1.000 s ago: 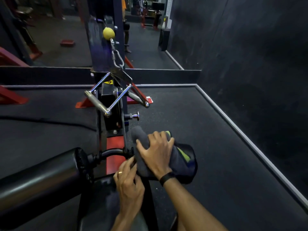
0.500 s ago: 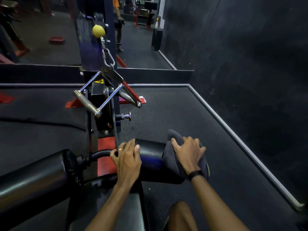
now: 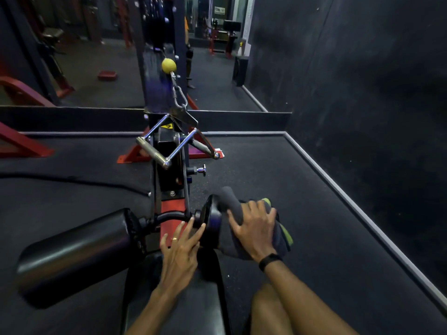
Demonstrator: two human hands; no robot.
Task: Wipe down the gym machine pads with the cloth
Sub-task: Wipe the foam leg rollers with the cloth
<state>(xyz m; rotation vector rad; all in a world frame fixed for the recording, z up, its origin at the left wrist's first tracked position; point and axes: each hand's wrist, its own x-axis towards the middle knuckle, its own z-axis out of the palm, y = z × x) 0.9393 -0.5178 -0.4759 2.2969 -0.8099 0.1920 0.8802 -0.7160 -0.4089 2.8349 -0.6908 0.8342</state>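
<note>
We see the dark grey cloth [image 3: 238,209], with a green edge, draped over the right roller pad [image 3: 212,228]. Our right hand [image 3: 254,226] presses it down with fingers spread. Our left hand [image 3: 180,250] rests with straight fingers against the pad's inner end cap, though contact looks blurred. The left roller pad [image 3: 72,250] lies bare. Beyond hangs the chrome V-handle [image 3: 169,146] under a yellow cable ball [image 3: 168,66].

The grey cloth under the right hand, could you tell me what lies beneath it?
The cloth drapes the right roller pad; only its black inner end shows. The right hand presses the cloth down. The pad's outer end is covered.
</note>
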